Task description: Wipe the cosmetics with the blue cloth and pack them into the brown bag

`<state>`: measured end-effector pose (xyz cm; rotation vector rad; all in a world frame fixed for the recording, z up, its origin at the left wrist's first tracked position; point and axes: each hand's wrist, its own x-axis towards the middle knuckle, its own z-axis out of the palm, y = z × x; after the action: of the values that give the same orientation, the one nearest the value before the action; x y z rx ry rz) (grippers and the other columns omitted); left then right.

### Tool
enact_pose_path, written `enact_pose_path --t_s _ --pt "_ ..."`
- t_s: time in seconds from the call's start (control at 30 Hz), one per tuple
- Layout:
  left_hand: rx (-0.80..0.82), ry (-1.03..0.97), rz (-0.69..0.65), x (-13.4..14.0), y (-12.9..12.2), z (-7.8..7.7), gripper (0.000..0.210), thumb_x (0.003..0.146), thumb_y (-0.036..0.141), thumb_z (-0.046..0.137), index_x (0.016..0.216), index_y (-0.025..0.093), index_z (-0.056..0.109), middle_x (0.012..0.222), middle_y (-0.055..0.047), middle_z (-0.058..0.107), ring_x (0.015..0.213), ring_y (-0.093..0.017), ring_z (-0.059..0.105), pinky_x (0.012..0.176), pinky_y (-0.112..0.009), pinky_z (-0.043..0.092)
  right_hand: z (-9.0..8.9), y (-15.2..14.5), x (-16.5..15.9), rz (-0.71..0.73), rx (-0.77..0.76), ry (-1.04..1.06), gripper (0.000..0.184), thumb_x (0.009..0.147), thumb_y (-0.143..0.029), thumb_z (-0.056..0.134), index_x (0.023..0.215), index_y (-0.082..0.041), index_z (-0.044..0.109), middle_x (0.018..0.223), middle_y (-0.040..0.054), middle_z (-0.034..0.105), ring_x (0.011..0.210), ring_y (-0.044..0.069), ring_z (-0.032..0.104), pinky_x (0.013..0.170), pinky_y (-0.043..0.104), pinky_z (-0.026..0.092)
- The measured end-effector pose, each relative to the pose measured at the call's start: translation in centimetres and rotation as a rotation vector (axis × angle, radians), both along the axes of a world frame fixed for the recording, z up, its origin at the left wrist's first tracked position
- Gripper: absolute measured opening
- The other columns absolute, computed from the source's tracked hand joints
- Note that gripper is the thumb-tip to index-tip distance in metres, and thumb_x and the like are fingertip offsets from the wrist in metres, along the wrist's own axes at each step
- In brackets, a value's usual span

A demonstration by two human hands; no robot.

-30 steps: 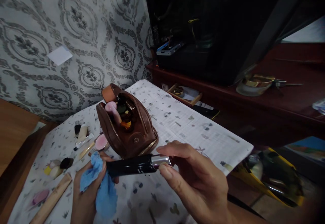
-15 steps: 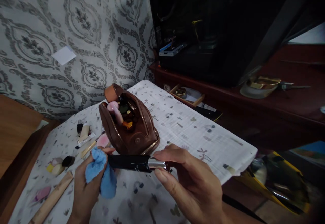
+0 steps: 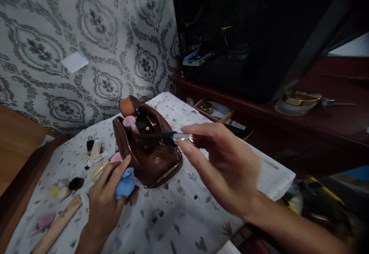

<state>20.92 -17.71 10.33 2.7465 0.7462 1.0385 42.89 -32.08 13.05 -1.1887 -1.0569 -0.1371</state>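
Note:
My right hand (image 3: 221, 165) pinches the silver end of a black cosmetic tube (image 3: 158, 139), held level over the mouth of a brown makeup bag (image 3: 150, 167). The bag stands unzipped, with a pink-handled item (image 3: 129, 122) and several dark and gold items inside. My left hand (image 3: 108, 196) is closed around a crumpled blue cloth (image 3: 125, 183), its fingertips at the bag's near left side. What the tube is for cannot be read from its blurred lettering.
Makeup sponges (image 3: 63, 189), a black round item (image 3: 76, 183), small bottles (image 3: 95, 150) and a long beige item (image 3: 59, 223) lie on the patterned cloth to the left. A dark red cabinet with a partly open drawer (image 3: 213, 110) borders the right side.
My right hand has lifted the black tube up and forward over the bag. My left hand has let go of the tube's other end and moved to the bag's side with the blue cloth.

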Motion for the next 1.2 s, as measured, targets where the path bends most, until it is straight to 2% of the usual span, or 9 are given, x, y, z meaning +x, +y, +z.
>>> enact_pose_path --t_s 0.13,0.27,0.53,0.73,0.87,1.0,1.2 --pt "-0.049 -0.023 -0.015 0.0 0.0 -0.1 0.057 0.073 0.013 0.054 0.126 0.029 0.068 0.108 -0.007 0.069 0.097 -0.025 0.065 0.085 -0.028 0.048 1.6 4.6 1.1 0.136 -0.112 -0.175 0.008 0.093 -0.023 0.057 0.098 -0.019 0.062 0.079 -0.0022 0.064 0.072 0.011 0.062 0.068 0.022 0.048" --pt "-0.100 -0.042 0.003 0.1 0.0 0.0 0.055 0.070 0.014 0.057 0.122 0.029 0.071 0.106 -0.007 0.069 0.095 -0.027 0.064 0.085 -0.030 0.049 2.8 9.0 0.9 0.200 -0.323 -0.291 0.005 0.090 -0.021 0.060 0.094 -0.018 0.062 0.073 -0.0022 0.062 0.071 0.013 0.062 0.066 0.022 0.044" --pt "0.078 0.022 -0.029 0.2 -0.2 -0.1 0.052 0.082 0.016 0.053 0.131 0.026 0.063 0.106 -0.008 0.066 0.092 -0.023 0.064 0.078 -0.026 0.048 3.5 15.1 0.0 0.180 -0.617 -0.481 0.011 0.084 -0.017 0.055 0.085 -0.015 0.065 0.082 0.0075 0.068 0.077 0.021 0.066 0.063 0.026 0.043" --pt "0.224 0.125 -0.045 0.0 0.2 -0.2 0.051 0.088 0.014 0.046 0.138 0.023 0.053 0.111 -0.009 0.062 0.096 -0.020 0.062 0.076 -0.025 0.048 4.4 16.9 -0.3 0.211 -0.804 -0.545 0.020 0.086 -0.015 0.052 0.100 -0.014 0.067 0.105 0.0157 0.071 0.098 0.027 0.068 0.070 0.030 0.050" --pt "0.243 0.168 -0.059 -0.2 0.5 -0.3 0.054 0.086 0.011 0.047 0.139 0.022 0.050 0.115 -0.009 0.060 0.101 -0.020 0.061 0.077 -0.025 0.049 4.6 17.7 -0.7 0.202 -0.879 -0.599 0.022 0.085 -0.012 0.055 0.102 -0.012 0.069 0.109 0.0177 0.072 0.106 0.030 0.067 0.078 0.034 0.053" --pt "0.240 0.172 -0.060 -0.3 0.6 -0.4 0.057 0.084 0.009 0.045 0.140 0.022 0.048 0.115 -0.009 0.059 0.102 -0.020 0.061 0.076 -0.025 0.049 4.6 18.2 -1.2 0.175 -0.902 -0.684 0.030 0.086 -0.005 0.047 0.106 -0.011 0.070 0.109 0.0191 0.072 0.111 0.029 0.066 0.083 0.035 0.054" --pt "0.242 0.167 -0.071 -0.2 0.6 -0.4 0.057 0.085 0.010 0.046 0.141 0.023 0.048 0.115 -0.009 0.059 0.102 -0.020 0.061 0.073 -0.024 0.050 4.4 18.8 -1.1 0.146 -0.906 -0.695 0.035 0.089 -0.005 0.045 0.115 -0.012 0.067 0.116 0.0167 0.070 0.114 0.026 0.064 0.086 0.033 0.053"
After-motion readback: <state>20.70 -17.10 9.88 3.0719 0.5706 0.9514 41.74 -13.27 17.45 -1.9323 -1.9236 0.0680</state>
